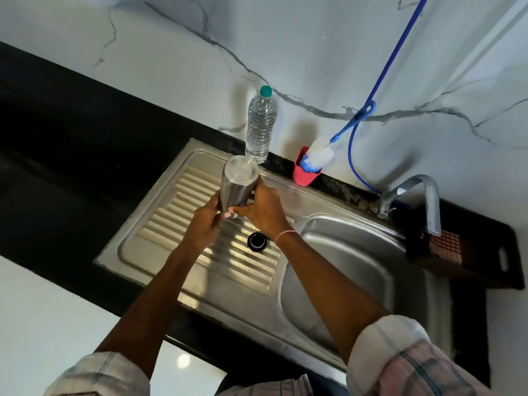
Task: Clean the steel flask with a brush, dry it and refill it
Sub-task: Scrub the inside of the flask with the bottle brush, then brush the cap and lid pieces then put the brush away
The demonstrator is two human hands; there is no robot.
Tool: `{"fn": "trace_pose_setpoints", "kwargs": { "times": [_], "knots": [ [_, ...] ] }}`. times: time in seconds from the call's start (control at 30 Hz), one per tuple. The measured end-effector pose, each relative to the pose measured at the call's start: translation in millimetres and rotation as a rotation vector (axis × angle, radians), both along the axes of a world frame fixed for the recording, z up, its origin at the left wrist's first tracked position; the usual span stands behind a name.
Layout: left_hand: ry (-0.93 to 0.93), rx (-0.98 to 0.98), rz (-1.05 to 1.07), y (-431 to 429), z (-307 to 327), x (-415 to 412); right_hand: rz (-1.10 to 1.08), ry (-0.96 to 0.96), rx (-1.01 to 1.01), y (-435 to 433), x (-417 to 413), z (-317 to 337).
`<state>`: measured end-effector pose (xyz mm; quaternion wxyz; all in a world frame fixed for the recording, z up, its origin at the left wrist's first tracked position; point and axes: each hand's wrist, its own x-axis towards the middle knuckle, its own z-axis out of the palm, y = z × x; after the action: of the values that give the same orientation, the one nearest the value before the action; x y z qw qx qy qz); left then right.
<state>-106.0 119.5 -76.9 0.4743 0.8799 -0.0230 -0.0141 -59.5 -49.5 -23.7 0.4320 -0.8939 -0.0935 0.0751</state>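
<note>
No legible text, brand or number on the steel flask [238, 181] or water bottle [260, 125]

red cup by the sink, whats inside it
The red plastic cup holds the white and blue bristle head of a long blue-handled bottle brush. The bristles cover the cup's bottom, so anything beneath is unseen.

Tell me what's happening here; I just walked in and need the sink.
A person holds the flask with the left hand and right hand above the drainboard, one flat end tilted up. A black cap lies on the drainboard below. The brush sits untouched in a red cup by the wall, next to a capped water bottle.
</note>
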Motion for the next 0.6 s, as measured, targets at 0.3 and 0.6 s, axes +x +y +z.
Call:
{"fn": "trace_pose_setpoints", "kwargs": {
  "times": [0.3,0.6],
  "knots": [
    [0.141,0.028,0.104,5.9,-27.7,1.3,0.013,0.033,-0.051,13.7,5.7,-26.9],
    [0.213,0.014,0.152,4.5,-36.0,-0.3,0.018,0.019,-0.031,16.4,4.0,-32.0]
  ]
}}
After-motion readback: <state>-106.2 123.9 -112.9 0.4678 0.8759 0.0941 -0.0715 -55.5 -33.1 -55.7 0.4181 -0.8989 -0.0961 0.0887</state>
